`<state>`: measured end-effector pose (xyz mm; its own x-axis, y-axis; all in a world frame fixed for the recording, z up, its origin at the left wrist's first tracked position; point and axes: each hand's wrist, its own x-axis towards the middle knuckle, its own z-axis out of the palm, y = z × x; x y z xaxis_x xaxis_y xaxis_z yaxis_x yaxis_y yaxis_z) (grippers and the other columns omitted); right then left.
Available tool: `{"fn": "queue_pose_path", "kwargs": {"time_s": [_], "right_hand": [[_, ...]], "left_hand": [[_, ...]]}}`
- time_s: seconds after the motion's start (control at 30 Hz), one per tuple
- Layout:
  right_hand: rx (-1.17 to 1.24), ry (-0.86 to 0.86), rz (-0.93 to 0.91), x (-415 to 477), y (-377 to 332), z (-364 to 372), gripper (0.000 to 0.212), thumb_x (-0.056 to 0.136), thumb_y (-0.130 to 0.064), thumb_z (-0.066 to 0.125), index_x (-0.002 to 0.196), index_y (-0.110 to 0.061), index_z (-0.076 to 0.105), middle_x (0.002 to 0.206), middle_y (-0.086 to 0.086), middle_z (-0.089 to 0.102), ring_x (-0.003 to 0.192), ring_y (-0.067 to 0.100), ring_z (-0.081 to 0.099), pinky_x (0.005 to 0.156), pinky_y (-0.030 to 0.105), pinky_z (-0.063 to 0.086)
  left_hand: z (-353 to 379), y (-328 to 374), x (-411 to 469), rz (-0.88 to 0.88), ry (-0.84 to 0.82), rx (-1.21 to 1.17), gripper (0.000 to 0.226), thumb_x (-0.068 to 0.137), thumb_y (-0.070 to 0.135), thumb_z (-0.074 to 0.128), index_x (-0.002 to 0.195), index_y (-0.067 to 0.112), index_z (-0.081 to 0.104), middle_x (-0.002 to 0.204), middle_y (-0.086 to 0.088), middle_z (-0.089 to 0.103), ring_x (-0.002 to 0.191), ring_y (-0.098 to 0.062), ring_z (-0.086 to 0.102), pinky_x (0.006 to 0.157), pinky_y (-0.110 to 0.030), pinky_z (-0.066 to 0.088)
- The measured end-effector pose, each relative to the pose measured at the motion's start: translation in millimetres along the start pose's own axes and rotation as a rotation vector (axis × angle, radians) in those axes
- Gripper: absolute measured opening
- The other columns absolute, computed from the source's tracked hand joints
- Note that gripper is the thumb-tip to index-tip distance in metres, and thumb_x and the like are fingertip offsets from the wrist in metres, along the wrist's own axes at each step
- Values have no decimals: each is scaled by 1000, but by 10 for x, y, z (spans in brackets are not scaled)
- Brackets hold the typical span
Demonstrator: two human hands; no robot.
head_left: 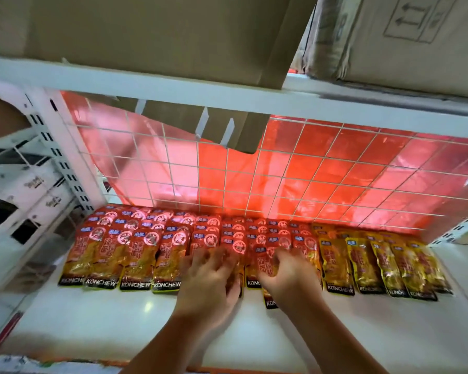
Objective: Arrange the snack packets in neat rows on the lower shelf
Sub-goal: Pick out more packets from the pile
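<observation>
Red snack packets (pixel 135 247) marked KONCHEW lie in overlapping rows across the back of the white lower shelf (pixel 125 319). To their right lie yellow snack packets (pixel 376 263) in the same kind of rows. My left hand (pixel 208 282) rests palm down with fingers spread on the red packets near the middle. My right hand (pixel 287 273) lies beside it, fingers spread over red packets; one red packet (pixel 270 302) sticks out toward me under its wrist. Both hands are blurred, and whether either grips a packet is unclear.
A white wire grid (pixel 295 171) with red plastic sheet behind it closes the back. The upper shelf (pixel 173 87) carries cardboard boxes (pixel 152 36), one overhanging its edge. A white slotted upright (pixel 62 157) stands left, with white boxes (pixel 19 195) beyond it.
</observation>
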<state>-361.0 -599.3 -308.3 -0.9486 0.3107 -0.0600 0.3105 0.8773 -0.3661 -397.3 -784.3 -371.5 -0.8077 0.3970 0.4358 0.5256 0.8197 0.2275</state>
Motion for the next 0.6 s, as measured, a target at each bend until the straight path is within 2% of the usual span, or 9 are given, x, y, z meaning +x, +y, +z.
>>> {"fn": "queue_pose_path", "kwargs": {"time_s": [0.13,0.23,0.37,0.6], "right_hand": [[11,-27,73,68,-154,85,45,79,-66,58,112,-35,53,107,-4,57,88,17,61,81,36,55],[-40,-51,109,122,-205,138,51,80,-65,60,117,-31,51,125,2,50,100,24,59,89,42,55],[-81,-51,120,166,-226,195,56,84,-61,61,126,-27,49,139,8,40,111,29,57,97,41,51],[-82,-56,115,186,-240,264,61,85,-63,63,132,-28,43,151,14,30,118,31,57,97,39,53]], "left_hand": [[-14,13,21,-3,-30,-3,44,81,49,67,122,32,69,123,8,64,111,-30,55,91,-48,38],[-29,12,19,-5,-41,-9,42,82,50,66,121,34,68,122,9,63,110,-28,54,90,-47,38],[-34,5,30,-7,-53,-21,38,84,51,66,119,37,68,120,11,63,109,-25,52,89,-46,37],[-26,-5,43,-7,-77,-32,39,83,52,65,119,37,66,117,12,62,106,-23,50,87,-44,34]]}}
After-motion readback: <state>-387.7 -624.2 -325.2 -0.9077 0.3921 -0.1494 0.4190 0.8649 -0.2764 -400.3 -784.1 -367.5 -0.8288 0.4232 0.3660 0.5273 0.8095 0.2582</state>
